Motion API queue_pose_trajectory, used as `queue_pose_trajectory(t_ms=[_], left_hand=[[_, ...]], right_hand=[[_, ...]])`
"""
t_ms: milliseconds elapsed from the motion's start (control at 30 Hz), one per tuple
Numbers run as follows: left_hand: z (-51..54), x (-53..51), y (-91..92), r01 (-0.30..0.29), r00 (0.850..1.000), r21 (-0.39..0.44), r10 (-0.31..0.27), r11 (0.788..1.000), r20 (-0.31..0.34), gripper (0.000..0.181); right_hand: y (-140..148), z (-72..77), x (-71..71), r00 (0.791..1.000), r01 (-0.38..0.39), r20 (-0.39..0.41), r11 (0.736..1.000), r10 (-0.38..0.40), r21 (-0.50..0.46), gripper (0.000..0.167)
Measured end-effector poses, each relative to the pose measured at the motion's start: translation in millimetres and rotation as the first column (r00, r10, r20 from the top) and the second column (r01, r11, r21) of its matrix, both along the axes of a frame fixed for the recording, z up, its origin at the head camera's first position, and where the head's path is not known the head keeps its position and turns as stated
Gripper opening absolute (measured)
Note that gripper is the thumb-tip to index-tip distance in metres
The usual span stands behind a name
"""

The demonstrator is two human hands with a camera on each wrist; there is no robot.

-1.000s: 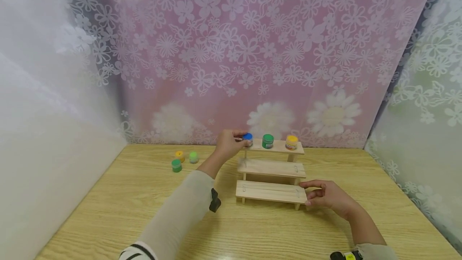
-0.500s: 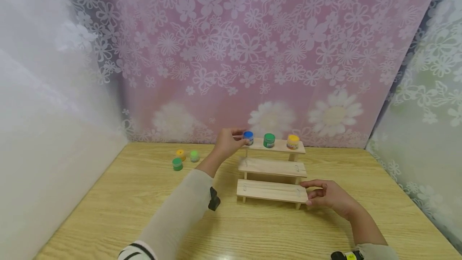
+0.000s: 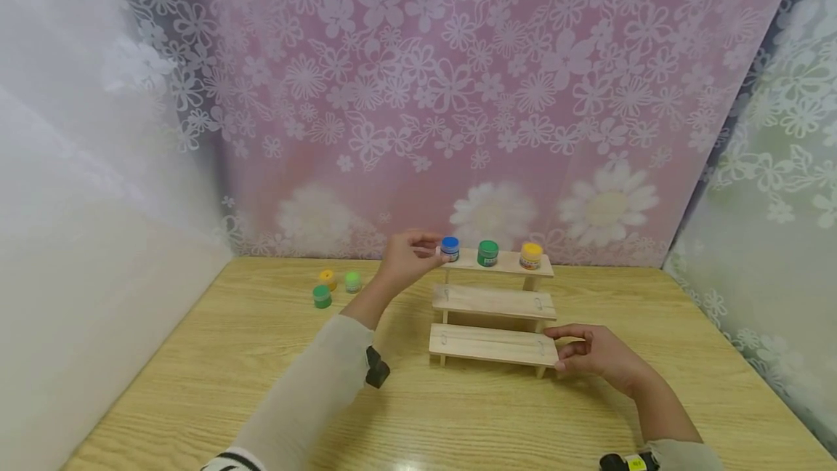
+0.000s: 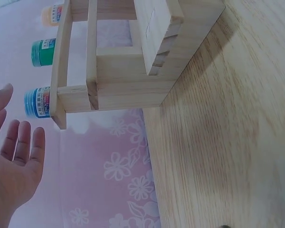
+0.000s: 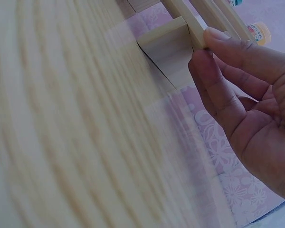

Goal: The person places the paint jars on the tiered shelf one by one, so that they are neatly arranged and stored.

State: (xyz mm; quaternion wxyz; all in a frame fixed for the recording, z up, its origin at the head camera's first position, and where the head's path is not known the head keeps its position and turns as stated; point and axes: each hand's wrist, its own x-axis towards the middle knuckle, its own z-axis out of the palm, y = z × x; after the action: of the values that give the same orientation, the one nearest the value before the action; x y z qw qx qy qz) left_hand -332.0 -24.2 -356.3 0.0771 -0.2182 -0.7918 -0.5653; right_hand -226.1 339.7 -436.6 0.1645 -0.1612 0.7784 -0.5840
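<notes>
A three-tier wooden display rack (image 3: 493, 346) stands on the table. Along its top tier sit a blue-lidded paint jar (image 3: 449, 249), a green paint jar (image 3: 487, 254) and a yellow paint jar (image 3: 531, 256), all upright. My left hand (image 3: 404, 264) is just left of the blue jar; in the left wrist view its fingers (image 4: 23, 142) are spread apart, with a gap between them and the jar. At the right end of the lowest tier, my right hand (image 3: 598, 358) holds the board's end between thumb and fingers, which the right wrist view shows against the wood (image 5: 194, 28).
Left of the rack, a second green jar (image 3: 322, 296), an orange-yellow jar (image 3: 327, 280) and a light green jar (image 3: 352, 282) stand grouped on the wooden table (image 3: 216, 355). A pink floral curtain (image 3: 366, 129) hangs behind the table's back edge.
The left hand has let go of the blue jar and drawn slightly left, leaving it on the top tier. The right hand keeps its place at the rack's end.
</notes>
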Motion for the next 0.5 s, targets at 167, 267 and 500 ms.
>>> queue_pose_trajectory(t_ms=[167, 267, 500], left_hand=[[-0.9, 3.7, -5.8, 0.019, 1.0, 0.008, -0.019, 1.0, 0.004, 0.032], [-1.6, 6.2, -8.9, 0.018, 1.0, 0.004, -0.018, 1.0, -0.007, 0.031], [-3.8, 12.0, -17.7, 0.01, 0.998, -0.016, -0.011, 1.0, -0.058, 0.032]], right_hand=[[-0.2, 0.9, 0.1, 1.0, 0.007, 0.007, 1.0, -0.007, 0.003, 0.061], [-0.3, 1.4, 0.0, 1.0, 0.011, 0.011, 1.0, -0.011, 0.008, 0.061], [-0.3, 0.7, -0.3, 1.0, 0.016, 0.012, 1.0, -0.017, 0.016, 0.062]])
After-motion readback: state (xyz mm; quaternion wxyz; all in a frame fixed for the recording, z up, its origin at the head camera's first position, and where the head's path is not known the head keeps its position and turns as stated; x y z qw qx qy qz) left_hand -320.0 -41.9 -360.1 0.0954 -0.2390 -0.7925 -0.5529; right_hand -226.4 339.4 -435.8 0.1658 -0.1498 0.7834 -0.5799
